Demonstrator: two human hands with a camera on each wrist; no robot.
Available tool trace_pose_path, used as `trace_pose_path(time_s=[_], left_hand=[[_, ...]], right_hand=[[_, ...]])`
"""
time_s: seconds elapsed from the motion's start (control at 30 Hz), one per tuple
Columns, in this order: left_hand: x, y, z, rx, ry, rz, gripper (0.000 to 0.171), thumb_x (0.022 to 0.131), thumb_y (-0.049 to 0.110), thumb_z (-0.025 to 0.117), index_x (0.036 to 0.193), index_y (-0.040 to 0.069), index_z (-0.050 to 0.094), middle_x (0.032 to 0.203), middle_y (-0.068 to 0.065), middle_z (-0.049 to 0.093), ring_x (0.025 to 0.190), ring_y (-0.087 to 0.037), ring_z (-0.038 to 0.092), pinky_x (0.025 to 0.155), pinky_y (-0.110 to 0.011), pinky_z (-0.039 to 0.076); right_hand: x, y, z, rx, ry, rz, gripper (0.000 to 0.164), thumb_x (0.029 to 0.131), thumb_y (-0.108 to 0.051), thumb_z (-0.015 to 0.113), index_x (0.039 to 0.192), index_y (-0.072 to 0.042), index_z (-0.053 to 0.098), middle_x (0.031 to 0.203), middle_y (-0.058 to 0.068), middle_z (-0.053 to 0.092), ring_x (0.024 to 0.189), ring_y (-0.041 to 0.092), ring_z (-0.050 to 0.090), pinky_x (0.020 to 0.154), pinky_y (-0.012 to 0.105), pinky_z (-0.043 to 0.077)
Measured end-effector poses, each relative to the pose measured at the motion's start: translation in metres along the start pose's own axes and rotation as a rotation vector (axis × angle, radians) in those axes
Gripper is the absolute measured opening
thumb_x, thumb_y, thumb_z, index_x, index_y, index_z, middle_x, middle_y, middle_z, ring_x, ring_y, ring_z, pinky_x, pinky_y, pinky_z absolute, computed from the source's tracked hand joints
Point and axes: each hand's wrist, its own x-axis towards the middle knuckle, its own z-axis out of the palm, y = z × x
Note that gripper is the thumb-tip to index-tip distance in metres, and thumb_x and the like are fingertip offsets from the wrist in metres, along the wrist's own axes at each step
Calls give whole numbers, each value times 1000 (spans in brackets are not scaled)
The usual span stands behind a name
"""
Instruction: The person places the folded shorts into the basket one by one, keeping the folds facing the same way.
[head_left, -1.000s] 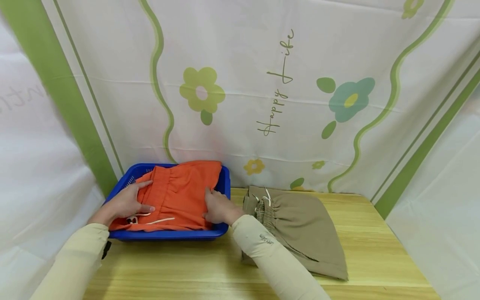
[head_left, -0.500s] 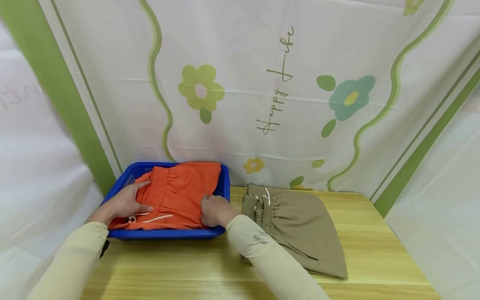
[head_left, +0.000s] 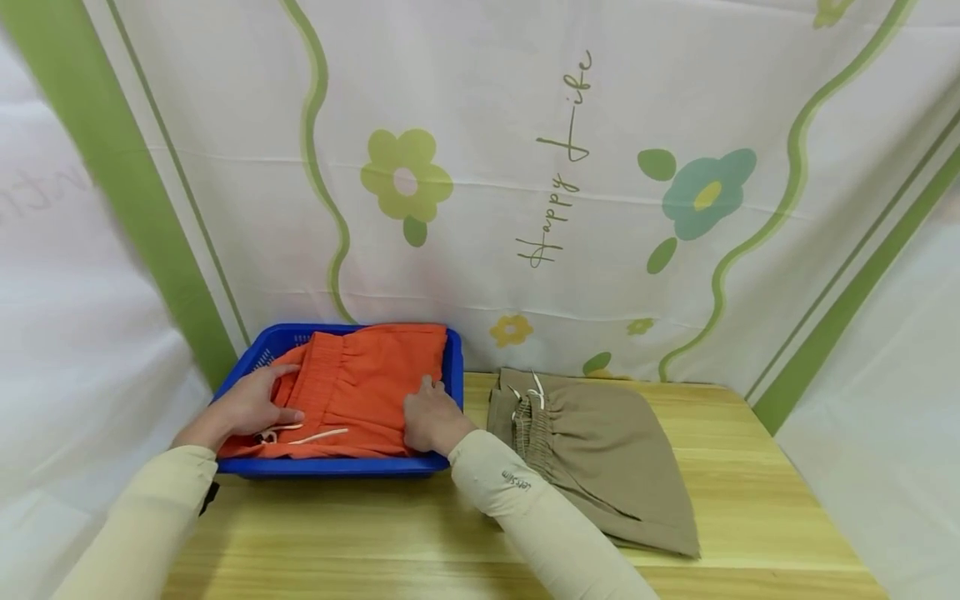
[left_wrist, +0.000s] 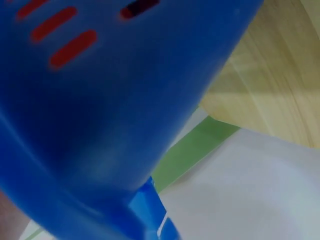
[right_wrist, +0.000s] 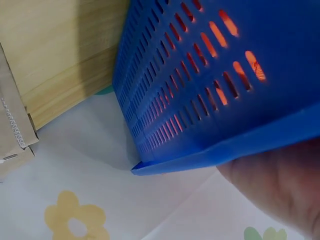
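Observation:
Orange shorts (head_left: 375,383) with a white drawstring lie folded in a blue plastic basket (head_left: 345,468) at the left of the table. My left hand (head_left: 251,407) rests on their waistband side, thumb and fingers spread. At their right edge, just inside the basket's right wall, my right hand (head_left: 435,417) touches the cloth; its fingertips are partly hidden. The left wrist view is mostly filled by the basket's outer wall (left_wrist: 125,100). In the right wrist view the slotted basket wall (right_wrist: 165,100) shows orange cloth behind it, and part of my right hand (right_wrist: 280,185) is over the rim.
Khaki shorts (head_left: 615,450) with a white drawstring lie folded on the wooden table (head_left: 750,483), right of the basket and partly behind my right forearm. A white curtain (head_left: 480,167) with flowers and lettering hangs behind the table.
My right hand has shifted slightly along the right edge of the orange shorts, and one finger now points up more. My left hand stays put. The khaki shorts have not moved.

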Motion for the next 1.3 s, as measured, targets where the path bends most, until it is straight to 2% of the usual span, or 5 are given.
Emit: trace_pose_path(time_s=[0.27, 0.4, 0.53, 0.77, 1.3], left_hand=[[-2, 12, -8, 148, 27, -8, 85, 85, 31, 82, 146, -13, 42, 143, -45, 36, 130, -65, 32, 98, -77, 33], [-1, 26, -12, 239, 56, -15, 84, 89, 33, 78, 151, -7, 39, 149, -43, 27, 129, -68, 30, 94, -80, 33], [3, 39, -12, 307, 72, 83, 89, 85, 42, 82, 150, -5, 43, 154, -37, 29, 134, -63, 28, 101, -77, 31], [13, 49, -7, 320, -108, 140, 121, 66, 58, 90, 155, -3, 35, 161, -29, 23, 145, -56, 14, 109, -76, 16], [22, 38, -4, 281, -385, -6, 127, 71, 41, 93, 158, -10, 16, 163, -32, 4, 142, -60, 18, 109, -69, 30]], right_hand=[[1, 9, -3, 50, 5, -107, 27, 93, -18, 69, 68, -13, 61, 77, 4, 59, 76, 20, 57, 69, 28, 47], [2, 13, -4, 11, 55, -127, 24, 95, -33, 71, 98, -9, 72, 114, 9, 63, 109, 26, 56, 93, 32, 48], [7, 16, -2, -13, 61, -128, 76, 92, -55, 70, 150, -9, 49, 156, 13, 39, 142, 32, 37, 110, 42, 41], [17, 19, -1, 20, -12, -119, 116, 80, -75, 68, 165, -18, 13, 170, 12, 3, 155, 32, 2, 120, 53, 23], [29, 11, 7, -283, -114, -49, 118, 75, -91, 50, 165, -30, 4, 169, 13, 9, 155, 33, 11, 122, 51, 18]])
